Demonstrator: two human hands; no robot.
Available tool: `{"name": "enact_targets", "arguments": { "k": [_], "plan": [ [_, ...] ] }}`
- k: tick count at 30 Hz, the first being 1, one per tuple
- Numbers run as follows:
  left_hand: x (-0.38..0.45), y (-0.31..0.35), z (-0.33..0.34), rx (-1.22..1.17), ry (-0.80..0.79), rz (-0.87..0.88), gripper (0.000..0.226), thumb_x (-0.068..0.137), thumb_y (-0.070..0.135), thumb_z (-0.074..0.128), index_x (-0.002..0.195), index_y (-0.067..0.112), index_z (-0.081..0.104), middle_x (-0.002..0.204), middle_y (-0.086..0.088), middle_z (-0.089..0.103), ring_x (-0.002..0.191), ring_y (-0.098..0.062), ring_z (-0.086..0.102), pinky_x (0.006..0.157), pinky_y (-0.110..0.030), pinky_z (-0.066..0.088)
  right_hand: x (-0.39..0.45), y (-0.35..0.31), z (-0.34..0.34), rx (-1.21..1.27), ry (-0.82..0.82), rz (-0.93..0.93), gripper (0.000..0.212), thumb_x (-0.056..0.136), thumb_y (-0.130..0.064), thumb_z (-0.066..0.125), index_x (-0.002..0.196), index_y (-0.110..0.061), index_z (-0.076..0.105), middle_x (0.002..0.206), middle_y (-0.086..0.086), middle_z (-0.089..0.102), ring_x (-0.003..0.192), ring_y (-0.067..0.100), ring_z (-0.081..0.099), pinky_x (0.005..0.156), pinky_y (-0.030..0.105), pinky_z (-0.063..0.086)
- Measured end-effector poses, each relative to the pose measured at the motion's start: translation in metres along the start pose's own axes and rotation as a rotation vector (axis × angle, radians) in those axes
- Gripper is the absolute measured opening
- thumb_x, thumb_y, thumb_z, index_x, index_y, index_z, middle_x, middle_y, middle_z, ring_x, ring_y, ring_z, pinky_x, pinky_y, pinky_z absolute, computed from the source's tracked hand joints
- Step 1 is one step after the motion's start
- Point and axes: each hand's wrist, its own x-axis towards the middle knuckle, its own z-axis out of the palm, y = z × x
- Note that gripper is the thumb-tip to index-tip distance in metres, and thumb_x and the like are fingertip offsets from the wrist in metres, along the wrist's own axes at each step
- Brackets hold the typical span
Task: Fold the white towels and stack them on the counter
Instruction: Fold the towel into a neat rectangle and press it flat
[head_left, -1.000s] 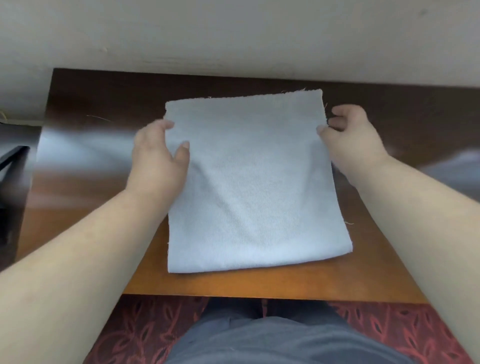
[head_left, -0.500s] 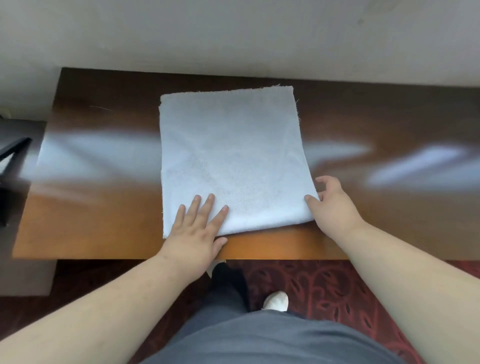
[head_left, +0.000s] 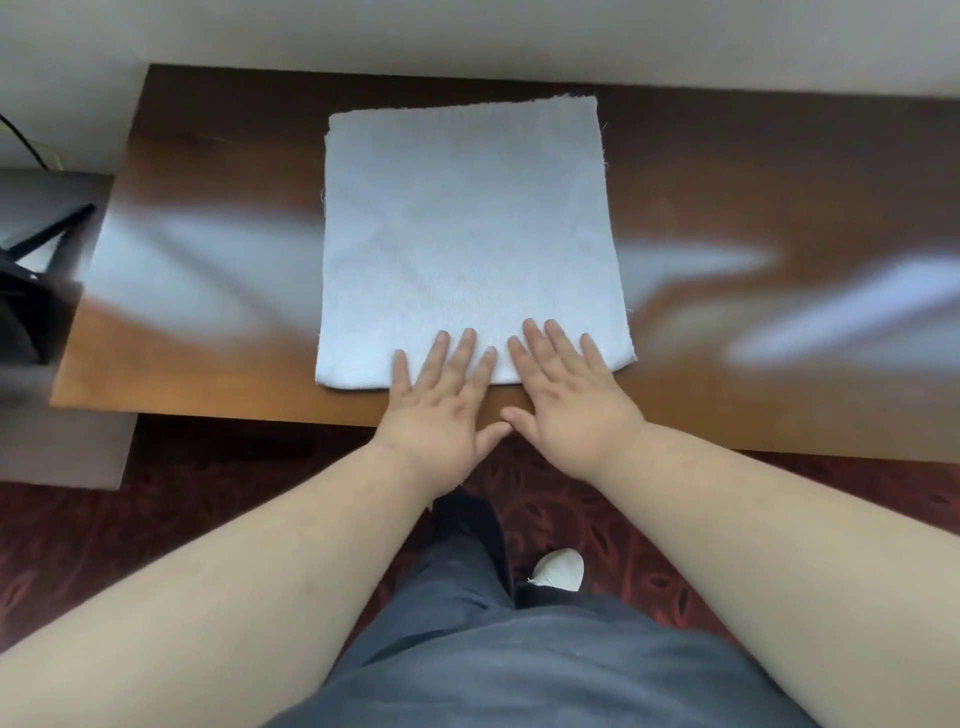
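A white towel (head_left: 470, 244) lies flat in the upper middle of the frame on a glossy brown wooden counter (head_left: 779, 182), its far edge close to the wall and its near edge just short of the counter's front lip; it looks already doubled over, though the layers cannot be told apart at the near edge. Both hands sit side by side at the centre of the frame, palms down and fingers spread; the left hand (head_left: 441, 405) and the right hand (head_left: 566, 395) each press only their fingertips onto the towel's near edge, with the palms over bare wood and the thumbs almost touching; neither hand pinches or holds anything. The cloth appears thin, light and limp, so it should crease easily and keep no shape of its own; on the shiny wood it may slide if pushed rather than lifted. The best places to take hold are probably the two near corners, pinched between thumb and fingers, then carried toward the far edge; the frayed threads along the right side suggest a raw hem that could snag.
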Motion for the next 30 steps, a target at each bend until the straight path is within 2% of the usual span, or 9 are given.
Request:
{"name": "enact_targets", "arguments": {
  "k": [4, 9, 12, 14, 15, 17, 19, 22, 30],
  "plan": [
    [-0.024, -0.043, 0.004, 0.002, 0.001, -0.162, 0.08, 0.085, 0.074, -0.005, 0.145, 0.027, -0.031, 0.153, -0.003, -0.035, 0.142, -0.026, -0.03, 0.115, -0.053, -0.013, -0.021, 0.035, 0.01, -0.071, 0.012, 0.08, 0.088, 0.087, -0.075, -0.001, 0.152, -0.018, -0.019, 0.16, 0.004, -0.021, 0.145, 0.019, -0.025, 0.12, 0.046, -0.008],
    [-0.055, -0.083, 0.003, -0.058, -0.036, -0.288, 0.082, 0.088, 0.068, -0.003, 0.151, 0.017, -0.021, 0.157, -0.009, -0.029, 0.143, -0.022, -0.029, 0.119, -0.042, -0.007, -0.041, 0.05, 0.007, -0.012, -0.033, 0.199, 0.086, 0.086, -0.075, -0.005, 0.147, -0.019, -0.026, 0.158, 0.003, -0.027, 0.146, 0.018, -0.026, 0.121, 0.046, -0.005],
    [-0.058, -0.091, -0.004, -0.096, 0.048, -0.324, 0.076, 0.096, 0.06, 0.018, 0.155, 0.016, 0.003, 0.162, -0.012, -0.003, 0.149, -0.026, -0.004, 0.12, -0.042, 0.003, -0.039, 0.047, 0.003, 0.031, 0.058, 0.204, 0.081, 0.095, -0.066, 0.016, 0.155, -0.017, -0.005, 0.163, 0.001, -0.01, 0.15, 0.021, -0.012, 0.121, 0.047, 0.0],
    [-0.057, -0.095, -0.01, -0.162, 0.213, -0.299, 0.057, 0.095, 0.046, 0.049, 0.144, 0.018, 0.04, 0.15, -0.011, 0.035, 0.138, -0.032, 0.03, 0.113, -0.046, 0.028, -0.037, 0.051, -0.002, 0.073, 0.208, 0.17, 0.062, 0.098, -0.046, 0.045, 0.152, -0.019, 0.031, 0.159, 0.004, 0.028, 0.147, 0.027, 0.021, 0.119, 0.049, 0.016],
    [-0.056, -0.097, -0.013, -0.206, 0.285, -0.288, 0.045, 0.092, 0.039, 0.059, 0.132, 0.019, 0.055, 0.137, -0.009, 0.048, 0.126, -0.034, 0.043, 0.103, -0.046, 0.039, -0.036, 0.056, -0.005, 0.113, 0.278, 0.164, 0.049, 0.095, -0.035, 0.056, 0.141, -0.02, 0.049, 0.146, 0.006, 0.047, 0.136, 0.03, 0.039, 0.114, 0.048, 0.028],
    [-0.05, -0.104, -0.018, -0.261, 0.319, -0.316, 0.027, 0.091, 0.032, 0.063, 0.114, 0.019, 0.066, 0.118, -0.006, 0.058, 0.108, -0.033, 0.051, 0.09, -0.044, 0.046, -0.032, 0.07, -0.013, 0.169, 0.327, 0.192, 0.026, 0.091, -0.023, 0.063, 0.117, -0.021, 0.067, 0.117, 0.004, 0.062, 0.11, 0.032, 0.056, 0.098, 0.044, 0.044],
    [-0.043, -0.109, -0.024, -0.216, 0.285, -0.346, 0.02, 0.093, 0.032, 0.06, 0.107, 0.021, 0.068, 0.11, -0.003, 0.06, 0.101, -0.03, 0.053, 0.083, -0.042, 0.046, -0.028, 0.081, -0.021, 0.119, 0.271, 0.23, 0.014, 0.092, -0.027, 0.061, 0.103, -0.024, 0.069, 0.1, 0.002, 0.063, 0.096, 0.03, 0.056, 0.084, 0.04, 0.046],
    [-0.039, -0.109, -0.028, -0.081, 0.246, -0.305, 0.016, 0.095, 0.036, 0.055, 0.1, 0.026, 0.066, 0.101, 0.0, 0.06, 0.093, -0.026, 0.054, 0.073, -0.037, 0.042, -0.03, 0.084, -0.028, -0.033, 0.201, 0.209, 0.014, 0.093, -0.034, 0.057, 0.09, -0.025, 0.068, 0.087, -0.002, 0.062, 0.085, 0.026, 0.056, 0.072, 0.037, 0.043],
    [-0.075, -0.096, -0.033, 0.01, 0.255, -0.191, 0.011, 0.092, 0.029, 0.061, 0.092, 0.019, 0.068, 0.09, 0.0, 0.063, 0.082, -0.028, 0.058, 0.067, -0.038, 0.045, -0.083, 0.067, -0.019, 0.047, 0.196, 0.179, 0.002, 0.079, -0.019, 0.061, 0.079, -0.017, 0.062, 0.084, 0.002, 0.056, 0.082, 0.028, 0.053, 0.07, 0.037, 0.046]
  ]
}}
